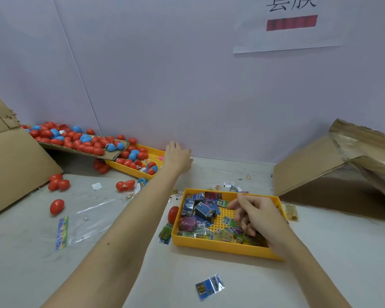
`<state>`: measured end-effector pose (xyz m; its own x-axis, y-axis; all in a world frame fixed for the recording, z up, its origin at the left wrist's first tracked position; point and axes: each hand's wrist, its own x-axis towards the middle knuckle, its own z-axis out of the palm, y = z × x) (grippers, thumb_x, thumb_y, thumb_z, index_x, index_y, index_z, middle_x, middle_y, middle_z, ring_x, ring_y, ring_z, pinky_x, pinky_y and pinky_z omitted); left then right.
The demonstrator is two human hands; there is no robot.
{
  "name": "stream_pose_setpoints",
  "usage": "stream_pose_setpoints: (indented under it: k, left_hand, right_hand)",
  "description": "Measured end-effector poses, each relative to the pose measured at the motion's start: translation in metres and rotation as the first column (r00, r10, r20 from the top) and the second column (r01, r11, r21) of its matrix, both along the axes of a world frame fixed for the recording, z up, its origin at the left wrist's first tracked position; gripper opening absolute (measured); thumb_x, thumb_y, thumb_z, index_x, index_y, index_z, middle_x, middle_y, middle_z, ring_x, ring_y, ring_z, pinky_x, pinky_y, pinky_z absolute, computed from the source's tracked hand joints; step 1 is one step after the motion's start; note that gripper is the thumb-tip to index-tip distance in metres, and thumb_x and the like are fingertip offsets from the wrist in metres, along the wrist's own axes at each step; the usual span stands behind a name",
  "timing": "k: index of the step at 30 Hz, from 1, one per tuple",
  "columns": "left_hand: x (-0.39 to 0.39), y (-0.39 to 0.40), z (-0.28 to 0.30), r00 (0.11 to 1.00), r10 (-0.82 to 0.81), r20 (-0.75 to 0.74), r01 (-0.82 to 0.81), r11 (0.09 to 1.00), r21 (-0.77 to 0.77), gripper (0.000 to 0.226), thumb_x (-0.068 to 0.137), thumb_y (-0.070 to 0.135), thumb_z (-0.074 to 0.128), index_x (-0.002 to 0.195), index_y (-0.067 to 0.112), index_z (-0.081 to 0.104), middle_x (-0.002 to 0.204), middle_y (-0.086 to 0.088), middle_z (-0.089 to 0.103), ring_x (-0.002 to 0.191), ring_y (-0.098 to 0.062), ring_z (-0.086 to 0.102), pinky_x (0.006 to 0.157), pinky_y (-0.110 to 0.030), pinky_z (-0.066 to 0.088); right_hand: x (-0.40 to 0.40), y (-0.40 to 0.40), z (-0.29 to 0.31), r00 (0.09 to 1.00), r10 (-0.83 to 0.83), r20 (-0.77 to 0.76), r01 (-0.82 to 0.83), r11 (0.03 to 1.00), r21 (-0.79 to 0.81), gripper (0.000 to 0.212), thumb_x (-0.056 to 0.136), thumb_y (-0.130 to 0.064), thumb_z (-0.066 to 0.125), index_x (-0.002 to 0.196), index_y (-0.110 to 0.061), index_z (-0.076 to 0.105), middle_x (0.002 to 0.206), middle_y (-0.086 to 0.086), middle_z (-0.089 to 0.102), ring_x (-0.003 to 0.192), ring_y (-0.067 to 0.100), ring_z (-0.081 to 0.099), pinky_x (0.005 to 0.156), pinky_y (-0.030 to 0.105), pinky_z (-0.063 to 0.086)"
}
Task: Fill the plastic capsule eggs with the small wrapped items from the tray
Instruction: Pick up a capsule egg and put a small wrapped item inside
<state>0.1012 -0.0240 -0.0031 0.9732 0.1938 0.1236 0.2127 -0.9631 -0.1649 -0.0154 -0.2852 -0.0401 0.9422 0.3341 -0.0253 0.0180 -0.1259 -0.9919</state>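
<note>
**Two hands out over a littered table, one at each yellow tray**

Pale cloth covers the table (209, 274), which runs back to a plain white wall. Nearest the front edge lies one loose blue wrapped packet (210, 286), flat, its long axis running left to right and tilted up at the right end. Toward the left edge is a clear plastic bag (85, 221) with a coloured strip down one side.

Mid-table, toward the right, stands the near yellow tray (220, 246), its long sides running roughly left to right. It holds a heap of small wrapped items (203, 211), too many and too overlapped to count; most are blue, some green, one pinkish. The right hand (257, 215) hangs over the right half of this tray with fingers curled loosely downward; whether it pinches anything I cannot tell. One red egg (173, 214) stands just beside the tray's left wall, long axis near upright. Another red egg (57, 206) lies alone further left, tilted.

Further back, the left hand (177, 155) reaches out with fingers spread, holding nothing, at the right end of the far yellow tray (129, 171) near the back edge. That tray and a cardboard flap (76, 150) above it carry a pile of capsule eggs (85, 141), mostly red with several blue, lying every way, beyond counting. Cardboard boxes (320, 165) stand at both side edges.
</note>
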Motion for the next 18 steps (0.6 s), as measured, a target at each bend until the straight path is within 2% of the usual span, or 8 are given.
stream_pose_setpoints:
  k: [4,8,11,13,16,18]
  left_hand:
    - [0.026,0.015,-0.018,0.993,0.068,-0.093,-0.061,0.995,0.074,0.048,0.109,0.042,0.030,0.141,0.014,0.053,0.146,-0.018,0.049,0.135,-0.034,0.037,0.111,-0.042,0.028]
    - [0.035,0.019,-0.033,0.999,0.040,0.013,-0.041,0.995,0.095,0.038,0.107,0.027,0.038,0.132,0.011,0.062,0.141,-0.012,0.056,0.134,-0.030,0.043,0.110,-0.042,0.029]
    - [0.035,0.021,-0.034,0.995,0.047,0.090,-0.058,0.991,0.122,0.035,0.105,0.022,0.042,0.129,0.011,0.064,0.133,-0.015,0.058,0.127,-0.032,0.047,0.109,-0.041,0.033]
    - [0.039,0.021,-0.033,0.994,0.063,0.086,-0.073,0.991,0.112,0.037,0.107,0.029,0.039,0.134,0.011,0.058,0.136,-0.020,0.054,0.129,-0.035,0.046,0.110,-0.043,0.032]
    - [0.048,0.023,-0.033,0.991,0.131,-0.006,-0.130,0.988,0.080,0.053,0.108,0.047,0.031,0.145,0.011,0.044,0.148,-0.025,0.045,0.138,-0.040,0.040,0.115,-0.045,0.028]
    - [0.052,0.025,-0.034,0.990,0.137,-0.018,-0.135,0.986,0.094,0.056,0.108,0.049,0.029,0.148,0.010,0.040,0.151,-0.024,0.043,0.141,-0.040,0.039,0.116,-0.046,0.027]
  right_hand:
    - [0.005,-0.001,-0.005,1.000,0.000,0.012,0.000,1.000,0.010,0.037,0.106,-0.029,0.049,0.092,-0.008,0.076,0.065,0.008,0.066,0.046,0.014,0.052,0.038,0.020,0.038]
    - [0.009,0.001,-0.004,1.000,0.015,-0.002,-0.015,0.999,0.029,0.036,0.104,-0.029,0.051,0.091,-0.008,0.077,0.064,0.009,0.065,0.045,0.015,0.051,0.036,0.020,0.037]
    - [0.010,0.002,-0.004,1.000,0.013,-0.004,-0.013,0.999,0.032,0.036,0.104,-0.028,0.051,0.090,-0.008,0.077,0.065,0.010,0.065,0.045,0.015,0.051,0.036,0.020,0.036]
    - [0.010,0.001,-0.005,1.000,0.010,0.000,-0.010,1.000,0.029,0.035,0.103,-0.029,0.052,0.088,-0.010,0.078,0.065,0.011,0.065,0.045,0.015,0.051,0.036,0.020,0.036]
    - [0.011,0.002,-0.005,1.000,0.012,-0.018,-0.011,0.999,0.038,0.037,0.103,-0.028,0.052,0.084,-0.013,0.079,0.065,0.012,0.065,0.046,0.017,0.051,0.036,0.021,0.036]
    - [0.012,0.002,-0.005,1.000,0.013,-0.020,-0.012,0.999,0.044,0.038,0.104,-0.028,0.052,0.082,-0.015,0.080,0.066,0.012,0.065,0.046,0.017,0.051,0.036,0.021,0.036]
